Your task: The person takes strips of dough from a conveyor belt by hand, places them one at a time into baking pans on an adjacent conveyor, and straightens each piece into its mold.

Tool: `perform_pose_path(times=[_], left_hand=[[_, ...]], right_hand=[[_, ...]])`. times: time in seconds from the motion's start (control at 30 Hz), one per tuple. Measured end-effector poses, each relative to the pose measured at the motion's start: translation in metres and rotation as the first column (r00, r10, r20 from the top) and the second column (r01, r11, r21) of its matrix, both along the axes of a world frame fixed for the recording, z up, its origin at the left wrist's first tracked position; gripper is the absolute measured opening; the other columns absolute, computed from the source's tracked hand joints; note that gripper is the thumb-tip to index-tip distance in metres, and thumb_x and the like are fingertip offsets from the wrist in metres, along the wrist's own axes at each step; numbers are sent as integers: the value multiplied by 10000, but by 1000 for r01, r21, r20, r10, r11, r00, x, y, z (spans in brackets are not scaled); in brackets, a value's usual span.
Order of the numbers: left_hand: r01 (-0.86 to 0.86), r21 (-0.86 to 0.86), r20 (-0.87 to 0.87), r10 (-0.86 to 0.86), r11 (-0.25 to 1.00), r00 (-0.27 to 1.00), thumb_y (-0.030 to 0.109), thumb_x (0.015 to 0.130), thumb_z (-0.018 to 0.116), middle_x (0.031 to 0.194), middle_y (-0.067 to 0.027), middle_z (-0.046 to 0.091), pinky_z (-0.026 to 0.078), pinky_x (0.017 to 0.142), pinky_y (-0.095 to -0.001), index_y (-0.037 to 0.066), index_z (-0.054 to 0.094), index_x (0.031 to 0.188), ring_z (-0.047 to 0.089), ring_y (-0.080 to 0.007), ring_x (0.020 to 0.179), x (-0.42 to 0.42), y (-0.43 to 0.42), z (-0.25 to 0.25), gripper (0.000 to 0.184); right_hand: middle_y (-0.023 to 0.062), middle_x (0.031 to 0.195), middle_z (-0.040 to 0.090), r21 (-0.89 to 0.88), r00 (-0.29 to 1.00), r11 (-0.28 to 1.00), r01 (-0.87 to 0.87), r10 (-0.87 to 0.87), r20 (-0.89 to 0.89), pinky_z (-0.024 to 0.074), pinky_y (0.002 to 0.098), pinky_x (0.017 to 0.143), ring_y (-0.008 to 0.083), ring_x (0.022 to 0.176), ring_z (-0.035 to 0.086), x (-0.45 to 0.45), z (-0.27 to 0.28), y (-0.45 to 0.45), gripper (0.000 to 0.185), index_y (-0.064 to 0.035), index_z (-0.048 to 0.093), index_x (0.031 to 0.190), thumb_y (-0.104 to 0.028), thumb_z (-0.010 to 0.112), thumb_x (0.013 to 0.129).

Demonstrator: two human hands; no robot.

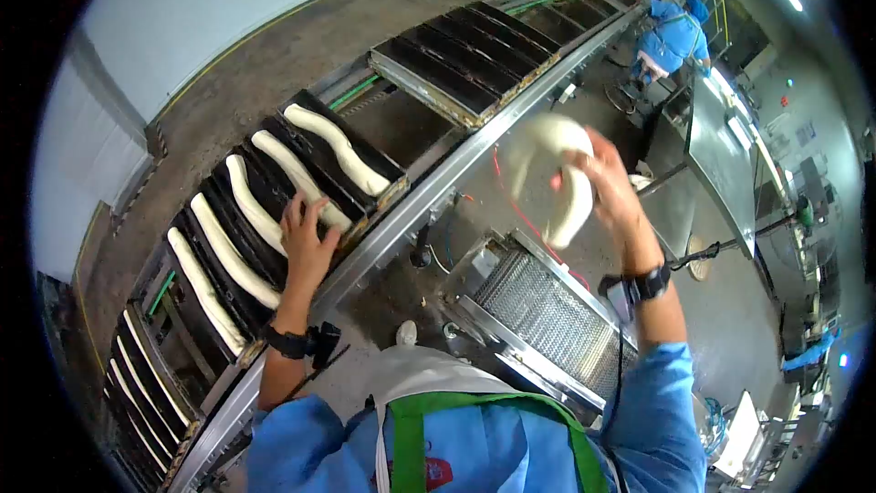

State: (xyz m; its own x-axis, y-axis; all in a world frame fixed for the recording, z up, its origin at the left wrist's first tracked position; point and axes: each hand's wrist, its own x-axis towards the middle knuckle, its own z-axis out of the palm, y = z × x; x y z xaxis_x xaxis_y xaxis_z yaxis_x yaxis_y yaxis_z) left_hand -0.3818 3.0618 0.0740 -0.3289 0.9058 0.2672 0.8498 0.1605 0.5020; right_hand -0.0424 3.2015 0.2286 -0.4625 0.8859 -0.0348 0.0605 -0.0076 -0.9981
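Observation:
My left hand (308, 226) rests with its fingers apart on the lower end of a long white dough strip (290, 164) lying in a black tray slot. Other dough strips (338, 148) lie side by side in the same dark tray (379, 157). Off to the right, above the floor, my right hand (604, 175) is wrapped round a bent piece of dough (575, 201), which hangs in a curve and is partly blurred.
An inclined conveyor line (438, 173) carries more black trays (474, 55), one group bare. A metal mesh belt (547, 310) stands below my right arm. A co-worker in blue (673, 36) stands at the far end, near a steel table (721, 155).

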Motion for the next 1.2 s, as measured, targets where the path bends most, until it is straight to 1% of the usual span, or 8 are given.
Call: perform_pose_path(times=[0.23, 0.37, 0.43, 0.5, 0.7, 0.83, 1.0, 1.2], left_hand=[[38, 65, 74, -42, 997, 996, 209, 686, 587, 1228, -126, 292, 229, 899, -464, 154, 467, 1070, 245, -335, 1144, 31, 43, -12, 406], [126, 151, 93, -141, 981, 986, 199, 675, 581, 1224, -148, 287, 237, 887, -469, 140, 467, 1053, 261, -343, 1125, 49, 66, -10, 399], [153, 140, 150, -174, 978, 973, 172, 723, 562, 1234, -145, 270, 190, 924, -431, 132, 449, 1081, 255, -320, 1136, 58, 81, -7, 377], [186, 122, 192, -207, 975, 959, 193, 726, 566, 1254, -145, 253, 188, 925, -438, 141, 445, 1093, 229, -332, 1151, 67, 97, -13, 390], [207, -119, 253, -172, 971, 952, 265, 749, 542, 1294, -109, 203, 160, 917, -503, 186, 422, 1104, 149, -322, 1191, 102, 165, -35, 384], [128, -140, 74, -119, 982, 990, 314, 746, 490, 1230, -103, 301, 203, 899, -481, 153, 460, 1040, 212, -289, 1170, 102, 220, -74, 336], [109, -26, -38, -110, 994, 993, 292, 759, 459, 1114, -54, 422, 197, 901, -466, 128, 530, 939, 291, -245, 1130, 102, 279, -107, 253], [5, 113, -300, 29, 994, 954, 257, 748, 465, 1051, -3, 502, 195, 918, -428, 151, 599, 796, 347, -221, 1077, 102, 299, -118, 178]], right_hand=[[142, 906, 517, 173, 967, 977, -124, 80, 241, 467, 276, 621, 184, 717, 557, -84, 13, 149, 475, 40, 452, 1002, -304, 593, 706], [237, 1032, 461, 765, 799, 627, -150, -379, 467, 395, 348, 796, 313, 917, 494, -95, -53, 196, 632, 64, 404, 1103, -379, 596, 695], [214, 1043, 457, 602, 758, 769, -216, -256, 599, 393, 375, 793, 339, 938, 475, -69, -63, 178, 529, -6, 444, 1067, -355, 592, 697], [189, 997, 475, 687, 623, 618, -383, -376, 686, 412, 352, 763, 318, 865, 501, -21, -113, 157, 472, -20, 457, 1067, -290, 590, 704], [156, 1157, 373, -95, -15, 851, -517, 102, 995, 374, 426, 834, 339, 1042, 391, 209, -284, -5, 652, -69, 392, 1163, -351, 637, 628], [95, 1238, 294, -328, -18, 945, -8, 328, 944, 306, 562, 834, 329, 1108, 327, 244, -241, -128, 676, -228, 351, 1194, -279, 672, 601], [97, 1149, 383, 171, -260, 977, -128, -200, 945, 325, 544, 808, 305, 1113, 328, 280, -251, -172, 408, -179, 419, 1084, -51, 496, 704], [136, 924, 514, 93, -58, 981, 170, -84, 995, 410, 441, 695, 323, 903, 475, 297, -239, -110, 401, -97, 454, 1026, -124, 565, 642]])
